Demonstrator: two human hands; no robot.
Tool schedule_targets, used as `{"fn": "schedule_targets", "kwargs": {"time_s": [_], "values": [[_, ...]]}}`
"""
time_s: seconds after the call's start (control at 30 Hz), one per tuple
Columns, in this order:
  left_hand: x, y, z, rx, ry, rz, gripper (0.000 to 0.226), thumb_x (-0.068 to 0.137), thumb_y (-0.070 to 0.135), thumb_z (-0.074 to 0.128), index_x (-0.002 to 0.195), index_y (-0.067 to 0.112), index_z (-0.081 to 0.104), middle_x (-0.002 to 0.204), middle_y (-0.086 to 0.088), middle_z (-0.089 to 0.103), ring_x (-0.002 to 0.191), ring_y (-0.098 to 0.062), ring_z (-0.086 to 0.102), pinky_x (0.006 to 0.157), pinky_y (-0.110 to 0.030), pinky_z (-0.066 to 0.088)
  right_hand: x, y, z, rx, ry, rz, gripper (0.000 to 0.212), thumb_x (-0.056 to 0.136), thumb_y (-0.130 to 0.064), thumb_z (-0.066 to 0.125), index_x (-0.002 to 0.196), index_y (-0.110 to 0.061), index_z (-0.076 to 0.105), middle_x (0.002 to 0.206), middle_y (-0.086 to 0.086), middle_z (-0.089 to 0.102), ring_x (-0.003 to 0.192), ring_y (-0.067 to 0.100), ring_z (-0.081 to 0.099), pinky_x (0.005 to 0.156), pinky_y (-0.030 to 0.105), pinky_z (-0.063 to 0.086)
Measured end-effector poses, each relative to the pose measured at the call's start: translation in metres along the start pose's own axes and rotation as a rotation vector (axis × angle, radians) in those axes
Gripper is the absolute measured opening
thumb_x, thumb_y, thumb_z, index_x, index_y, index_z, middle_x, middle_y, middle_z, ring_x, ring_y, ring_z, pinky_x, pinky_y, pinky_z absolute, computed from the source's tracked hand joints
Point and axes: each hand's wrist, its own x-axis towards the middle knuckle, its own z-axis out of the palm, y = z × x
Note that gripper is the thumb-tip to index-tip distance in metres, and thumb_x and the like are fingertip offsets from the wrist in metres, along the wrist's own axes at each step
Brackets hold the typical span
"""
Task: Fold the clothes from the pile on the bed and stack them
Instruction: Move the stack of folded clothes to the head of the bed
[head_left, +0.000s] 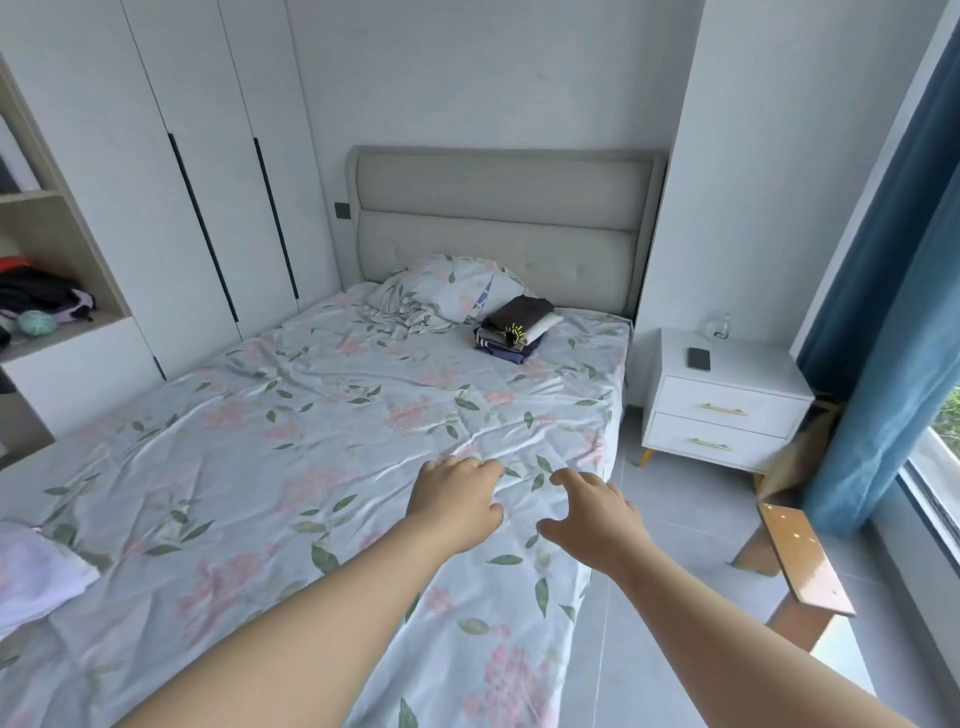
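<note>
The left grip (457, 501) and right grip (595, 514), fingers relaxed, hold nothing over the floral-sheeted bed (311, 415); the pale lilac crumpled cloth (36, 566) looks light and limp, best pinched at two corners.

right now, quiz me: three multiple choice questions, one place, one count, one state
1. Where is the stack of folded clothes? A on a chair; B on the bed beside the pillow; C on a desk.
2. How many drawers has the nightstand? A one; B two; C four.
3. What do the left hand and right hand hold? A nothing; B a shirt; C a towel.
Key: 1 B, it sits by the pillow. 2 B, two gold handles show. 3 A, both are empty.
</note>
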Motion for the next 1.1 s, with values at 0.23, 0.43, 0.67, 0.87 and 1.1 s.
{"fn": "schedule_targets", "kwargs": {"time_s": [0.23,0.43,0.67,0.87,1.1], "values": [[0.147,0.049,0.018,0.007,-0.045,-0.077,0.036,0.092,0.031,0.044,0.127,0.021,0.046,0.127,-0.001,0.054,0.119,-0.025,0.046,0.096,-0.034,0.033,0.133,0.084,-0.034,0.016,-0.087,-0.036,0.055,0.087,-0.036,0.054,0.137,-0.024,0.036,0.14,-0.001,0.042,0.129,0.022,0.037,0.102,0.036,0.033],[0.261,0.082,0.02,0.007,-0.06,-0.099,0.04,0.093,0.031,0.044,0.131,0.02,0.045,0.128,-0.001,0.054,0.118,-0.026,0.047,0.097,-0.037,0.034,0.238,0.143,-0.078,0.003,-0.118,-0.043,0.057,0.088,-0.039,0.053,0.139,-0.024,0.034,0.142,-0.001,0.04,0.13,0.023,0.036,0.103,0.036,0.033],[0.381,0.075,0.035,-0.014,-0.078,-0.155,0.037,0.093,0.032,0.044,0.128,0.019,0.046,0.122,-0.001,0.056,0.113,-0.025,0.049,0.092,-0.034,0.035,0.358,0.175,-0.095,-0.021,-0.18,-0.069,0.057,0.088,-0.037,0.053,0.14,-0.025,0.032,0.145,-0.002,0.038,0.131,0.022,0.035,0.103,0.035,0.033],[0.527,0.039,0.045,-0.036,-0.06,-0.182,0.036,0.093,0.032,0.046,0.126,0.019,0.047,0.124,-0.001,0.056,0.115,-0.026,0.049,0.094,-0.036,0.037,0.509,0.178,-0.11,-0.051,-0.207,-0.095,0.056,0.088,-0.037,0.054,0.139,-0.024,0.034,0.143,0.0,0.039,0.129,0.023,0.036,0.102,0.035,0.032],[0.68,0.001,0.04,-0.052,-0.085,-0.209,0.038,0.094,0.033,0.045,0.128,0.017,0.046,0.122,-0.004,0.057,0.112,-0.027,0.051,0.088,-0.035,0.038,0.677,0.172,-0.144,-0.039,-0.215,-0.109,0.057,0.088,-0.037,0.053,0.14,-0.025,0.033,0.142,0.0,0.041,0.129,0.023,0.037,0.103,0.036,0.035]]}}
